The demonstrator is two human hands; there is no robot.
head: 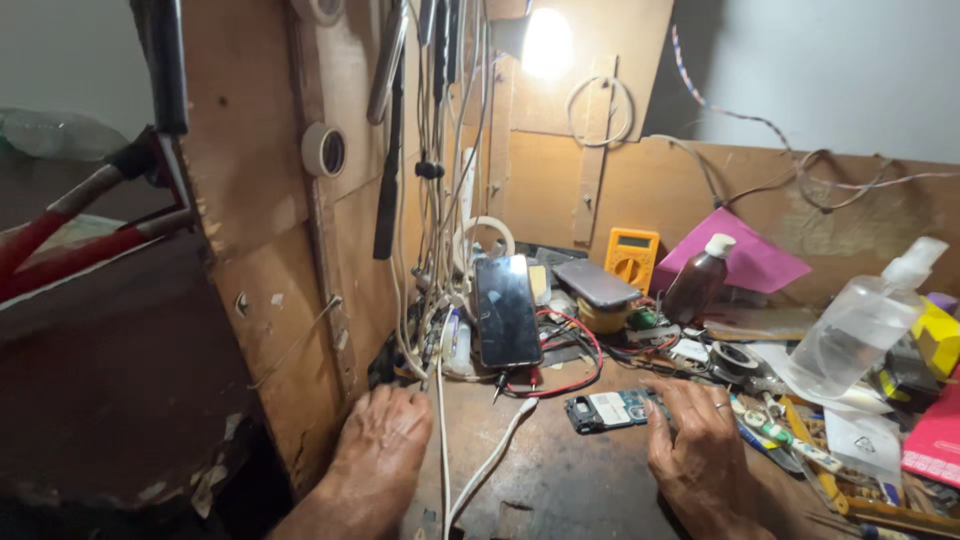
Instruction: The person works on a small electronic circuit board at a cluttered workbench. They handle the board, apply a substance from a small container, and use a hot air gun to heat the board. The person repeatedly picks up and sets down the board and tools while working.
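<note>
The left hand reaches in from the bottom edge and lies palm down on the brown workbench, close to the foot of the upright wooden board. Its fingers are stretched forward and loosely spread, gripping nothing; the fingertips point toward the bundle of hanging cables, and a white cable runs along the bench just beside the hand.

The right hand comes in from the lower right, also palm down, with a ring on one finger. Its fingers are open and slightly curled, and the fingertips rest at the right end of a small circuit board, which lies flat on the bench between the two hands, nearer the right one. The hand closes around nothing.

Behind the circuit board a dark phone leans upright against the cables, with red and black test leads looped at its foot. Farther back stand a yellow meter and a brown bottle. A clear plastic bottle lies tilted to the right among scattered tools.
</note>
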